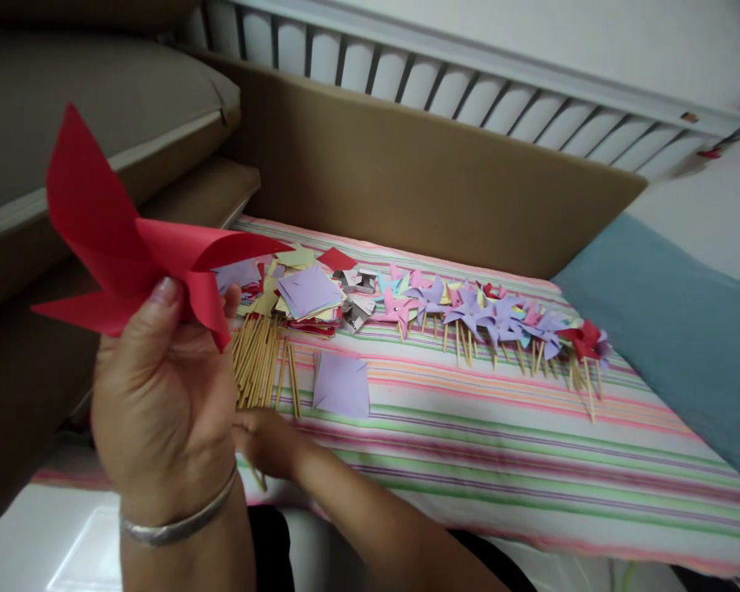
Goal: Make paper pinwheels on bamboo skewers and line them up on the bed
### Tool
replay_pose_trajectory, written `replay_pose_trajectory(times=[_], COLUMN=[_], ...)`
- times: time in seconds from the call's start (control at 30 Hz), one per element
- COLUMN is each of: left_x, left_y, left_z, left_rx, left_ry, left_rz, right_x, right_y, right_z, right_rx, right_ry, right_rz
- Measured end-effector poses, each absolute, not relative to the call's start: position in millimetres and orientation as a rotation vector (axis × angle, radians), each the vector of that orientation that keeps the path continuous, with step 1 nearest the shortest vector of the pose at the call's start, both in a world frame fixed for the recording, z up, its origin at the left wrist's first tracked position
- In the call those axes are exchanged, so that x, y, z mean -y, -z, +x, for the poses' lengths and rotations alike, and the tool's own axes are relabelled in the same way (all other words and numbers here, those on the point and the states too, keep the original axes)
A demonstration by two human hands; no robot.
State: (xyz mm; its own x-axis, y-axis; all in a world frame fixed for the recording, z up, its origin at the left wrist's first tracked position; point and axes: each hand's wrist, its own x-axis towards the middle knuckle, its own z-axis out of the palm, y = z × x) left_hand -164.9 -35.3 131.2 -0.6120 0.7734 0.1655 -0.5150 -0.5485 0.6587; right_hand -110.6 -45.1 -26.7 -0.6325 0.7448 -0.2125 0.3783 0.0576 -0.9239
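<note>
The bundle of sticks [256, 362] lay on the striped cloth [469, 469]. In front of the bundle and to its left, the left hand [166, 395] was raised with its fingers pinched on a red paper pinwheel [160, 263], thumb near the middle of it. The right hand [268, 444] was just at the near end of the bundle, partly hidden by the left wrist; a stick tip showed below it, but whether its fingers gripped that stick I could not tell. Just right of the bundle lay a lilac square [341, 384]; behind and to its right sat a paper stack [312, 292]. Well to the bundle's right, a row of pinwheels [499, 316] rested on their sticks.
</note>
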Motion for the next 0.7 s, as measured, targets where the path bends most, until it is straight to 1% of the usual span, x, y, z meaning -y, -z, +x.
replay_pose_trajectory(times=[0.07,0.17,0.2,0.3,0.37,0.57,0.7], left_x=[35.0,31.6,29.0,15.3,2.4,-27.9,-30.1], left_y=[-131.6,-131.3,-130.0,-118.5,-103.6,-50.2,-30.1], left_z=[-164.0,-158.8,-155.7,-141.6,-128.5,-87.6,-72.7], left_rx=[-0.725,-0.663,-0.636,-0.607,-0.635,-0.687,-0.701], left_ry=[-2.163,-2.143,-2.130,-2.041,-1.933,-1.495,-1.242], left_rz=[0.564,0.558,0.552,0.536,0.523,0.503,0.616], right_x=[36.3,29.8,28.2,22.7,19.8,23.0,23.6], right_y=[15.7,-1.8,-6.2,-13.6,-16.1,-20.9,-16.2], right_z=[-106.7,-83.0,-69.6,-17.3,19.5,86.2,104.2], right_rx=[1.825,1.422,1.344,1.119,0.995,0.851,0.819], right_ry=[-1.684,-1.996,-2.035,-1.799,-1.724,-1.608,-1.576], right_rz=[-1.060,-0.960,-0.970,-1.170,-1.199,-1.154,-1.108])
